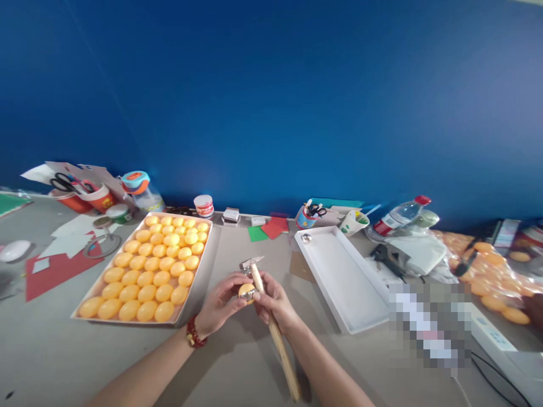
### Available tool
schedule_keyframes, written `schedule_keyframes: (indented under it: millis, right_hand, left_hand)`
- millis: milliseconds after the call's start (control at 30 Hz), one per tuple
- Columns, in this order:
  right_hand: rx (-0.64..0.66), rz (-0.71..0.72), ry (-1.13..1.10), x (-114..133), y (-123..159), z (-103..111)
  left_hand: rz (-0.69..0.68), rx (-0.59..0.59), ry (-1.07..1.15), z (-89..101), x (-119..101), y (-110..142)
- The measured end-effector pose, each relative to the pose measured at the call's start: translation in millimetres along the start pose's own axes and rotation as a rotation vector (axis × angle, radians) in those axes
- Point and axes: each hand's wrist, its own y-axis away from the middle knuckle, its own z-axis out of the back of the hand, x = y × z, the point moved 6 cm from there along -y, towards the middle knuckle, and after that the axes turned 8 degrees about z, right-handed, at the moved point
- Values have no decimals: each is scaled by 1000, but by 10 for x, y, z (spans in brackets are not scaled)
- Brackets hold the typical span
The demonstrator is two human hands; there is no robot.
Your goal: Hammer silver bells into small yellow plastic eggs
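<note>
Curled fingers of the left hand (219,305) are holding a ball (245,289), the gap between thumb and fingertips standing about as wide as the ball itself, while the right hand (275,303) is closing around the wooden handle of a hammer (278,342), its thumb reaching across and seemingly touching the ball. Both hands are working to the left of the white tray (343,277), so the ball is sitting left of it too, just beside the hammer's handle. Silver is covering part of the ball and orange is showing elsewhere, so this piece is looking partly done. One silvery round thing (306,238) is lying inside the white tray, in its far left corner, probably counting as the only finished piece in sight. Farther left of the tray, a shallow box (180,312) is holding rows of orange balls (166,264), all looking plain, so most of the work is probably waiting. Right of the tray, a plastic bag (503,276) is holding more orange balls.
</note>
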Motion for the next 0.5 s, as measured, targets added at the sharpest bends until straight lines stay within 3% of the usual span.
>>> schedule_keyframes:
  millis: [233,500]
  right_hand:
    - [-1,2,-12,-7,4,-9]
    - [-11,-16,-41,-34,-3,-12]
  left_hand:
    - [4,54,79,-19,7,-17]
    - [109,58,207,-17,97,-7]
